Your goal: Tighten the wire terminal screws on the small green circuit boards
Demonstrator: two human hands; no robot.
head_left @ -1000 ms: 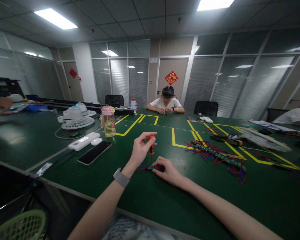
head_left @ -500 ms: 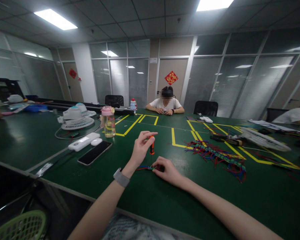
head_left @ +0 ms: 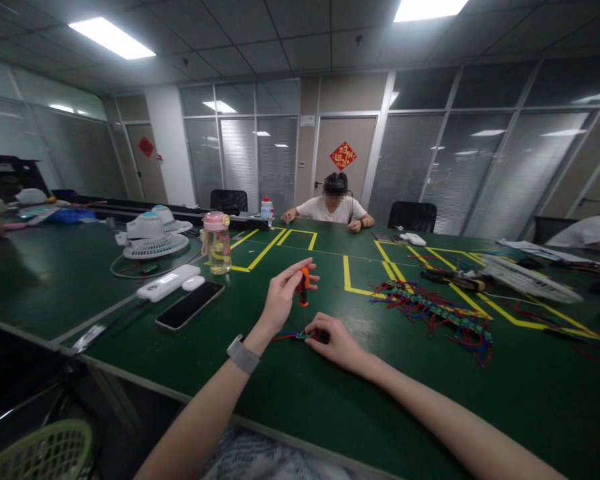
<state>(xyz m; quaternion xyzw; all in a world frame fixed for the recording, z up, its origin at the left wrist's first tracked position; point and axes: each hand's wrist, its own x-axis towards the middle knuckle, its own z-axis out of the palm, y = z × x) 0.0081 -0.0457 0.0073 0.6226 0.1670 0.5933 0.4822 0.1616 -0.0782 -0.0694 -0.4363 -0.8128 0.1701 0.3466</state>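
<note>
My left hand [head_left: 284, 293] is closed around the orange-and-black handle of a screwdriver [head_left: 305, 288], with some fingers stretched out past it. The screwdriver stands nearly upright, its thin shaft pointing down at a small green circuit board [head_left: 301, 336] with red and blue wires. Whether the tip touches the board is too small to tell. My right hand [head_left: 333, 340] pinches the board's right end against the table, its fingertips hiding part of it. A grey watch [head_left: 243, 355] is on my left wrist.
On the green table [head_left: 280, 393] a phone [head_left: 190, 307], a white power bank [head_left: 169, 283] and a pink-lidded bottle [head_left: 217, 243] lie to the left, near white fans [head_left: 153, 238]. Several wired boards [head_left: 433, 310] form a row at the right. A person [head_left: 335, 207] sits opposite.
My left fingers have shifted around the screwdriver handle, more of them now stretched out behind it. My right hand keeps its place on the board. The person opposite has moved their hands apart.
</note>
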